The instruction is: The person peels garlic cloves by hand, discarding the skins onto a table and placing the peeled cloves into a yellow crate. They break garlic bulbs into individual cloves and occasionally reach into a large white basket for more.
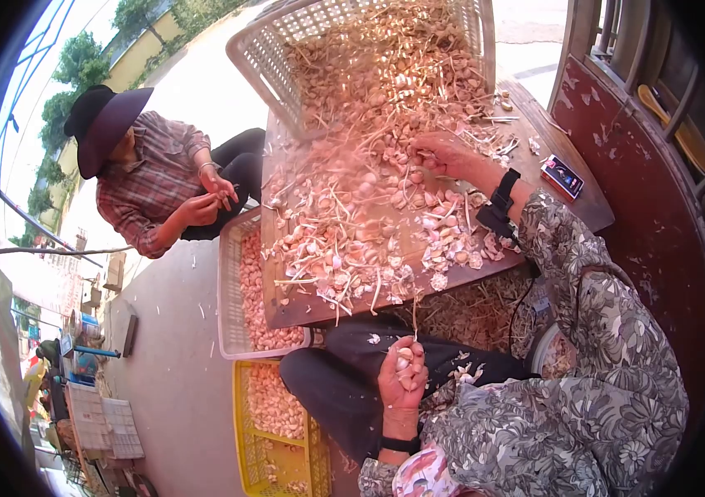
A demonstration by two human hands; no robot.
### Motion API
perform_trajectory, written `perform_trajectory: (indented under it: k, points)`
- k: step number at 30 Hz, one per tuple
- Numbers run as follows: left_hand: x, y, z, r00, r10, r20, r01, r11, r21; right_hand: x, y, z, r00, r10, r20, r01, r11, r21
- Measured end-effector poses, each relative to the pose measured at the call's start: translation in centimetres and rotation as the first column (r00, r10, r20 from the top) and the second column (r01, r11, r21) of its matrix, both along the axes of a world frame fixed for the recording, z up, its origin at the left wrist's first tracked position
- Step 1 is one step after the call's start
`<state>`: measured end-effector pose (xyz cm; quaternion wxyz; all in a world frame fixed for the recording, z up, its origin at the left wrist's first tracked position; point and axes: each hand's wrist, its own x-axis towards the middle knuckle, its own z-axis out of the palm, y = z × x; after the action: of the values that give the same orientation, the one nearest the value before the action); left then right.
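Observation:
My left hand [402, 374] is curled, palm up, around several peeled-apart garlic cloves [404, 361] above my dark trousers. A thin garlic stem rises from its fingertips toward the table edge. On the wooden table [307, 308], my right hand [445, 156] reaches into the heap of garlic [369, 186], its fingers bent and drawn together. What its fingertips hold, if anything, is hidden. Loose cloves, dry stalks and papery skins [443, 236] lie around and below that hand.
A tipped plastic basket [265, 66] spills garlic onto the table. A white crate [224, 306] and a yellow crate [240, 422] hold cloves beside my legs. A small dark box [563, 176] lies at right. A person in a hat [149, 157] sits opposite, hands together.

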<state>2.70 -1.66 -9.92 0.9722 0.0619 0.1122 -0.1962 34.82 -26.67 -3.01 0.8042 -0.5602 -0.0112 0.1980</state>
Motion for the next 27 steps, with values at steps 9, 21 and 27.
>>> perform_trajectory:
  k: [9, 21, 27]
  points:
    - [0.0, -0.1, 0.4, 0.999, 0.024, -0.037, -0.025, 0.999, -0.020, 1.9, 6.7, 0.1, 0.639, 0.616, 0.462, 0.561, 0.038, -0.827]
    - [0.0, 0.1, -0.3, 1.000, -0.006, 0.003, 0.006, 0.999, -0.042, 3.5, 4.0, -1.6, 0.702, 0.543, 0.461, 0.431, 0.191, -0.882]
    - [0.0, 0.1, -0.3, 1.000, -0.003, 0.020, 0.004, 0.999, -0.042, 1.4, 4.2, 0.8, 0.642, 0.724, 0.253, 0.374, -0.007, -0.927]
